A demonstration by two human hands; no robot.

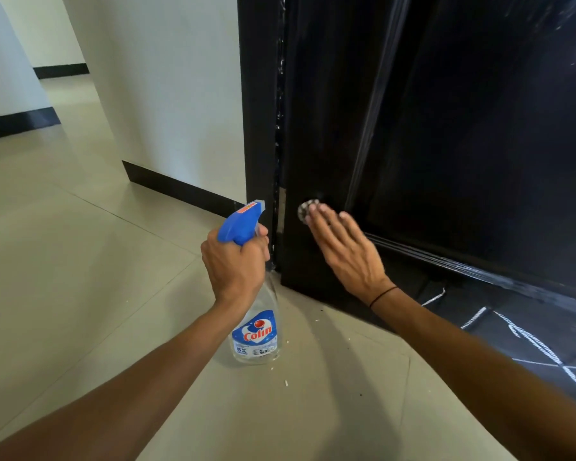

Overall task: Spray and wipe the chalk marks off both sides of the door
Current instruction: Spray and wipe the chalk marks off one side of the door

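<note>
- Clear plastic Colin spray bottle [258,327], blue trigger head: held upright by the neck in left hand [235,264], above the tiled floor [80,261] beside the door's latch edge. Judged light, rigid, slick when wet; the neck gives the best hold.
- Black door [446,144]: glossy, stiff, heavy; chalk marks [529,341] on its lower panel.
- Right hand [346,251]: fingers straight, fingertips at the round knob [306,210], holding nothing.

Floor [80,247]: pale beige tiles, being crossed by thin grout lines and dotted with small white crumbs.
Walls [167,94]: white, being edged along the bottom by black skirting [180,191].
Light: soft daylight, being spread evenly.
</note>
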